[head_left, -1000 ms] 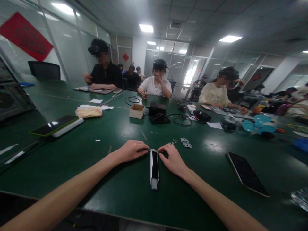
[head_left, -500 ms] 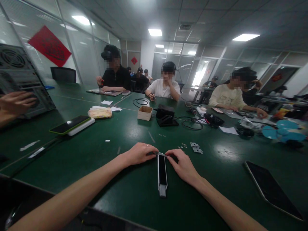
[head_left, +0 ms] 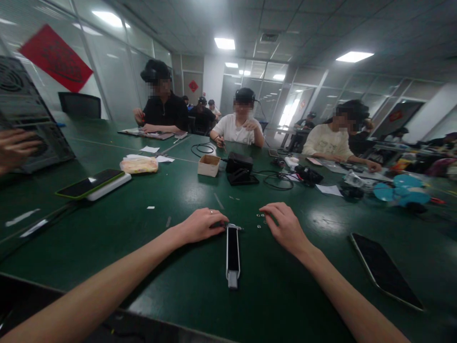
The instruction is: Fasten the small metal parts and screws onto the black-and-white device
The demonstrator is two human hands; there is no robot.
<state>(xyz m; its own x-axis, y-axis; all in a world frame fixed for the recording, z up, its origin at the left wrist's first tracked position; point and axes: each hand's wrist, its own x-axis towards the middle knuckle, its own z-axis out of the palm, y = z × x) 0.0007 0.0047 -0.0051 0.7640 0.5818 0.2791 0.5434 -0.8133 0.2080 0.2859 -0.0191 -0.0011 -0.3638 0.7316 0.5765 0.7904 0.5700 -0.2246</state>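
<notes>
A slim, white-framed device with a black face and a grey end piece lies lengthwise on the green table in front of me. Across its far end sits a small thin metal piece. My left hand pinches the left end of that piece between thumb and fingers. To the right of the device, my right hand hovers low with thumb and forefinger apart, by several tiny metal parts. Nothing shows between its fingers, and the hand covers the place where flat grey plates lay.
A dark phone lies at the right, a green-edged phone at the left. Farther back are a small open box, a black stand with cables, and blue fan blades. Co-workers sit across; another person's hand touches a computer case.
My right hand has let go of the device's far end and moved right, to the tiny parts. My left hand keeps its pinch. The view has turned slightly right.
</notes>
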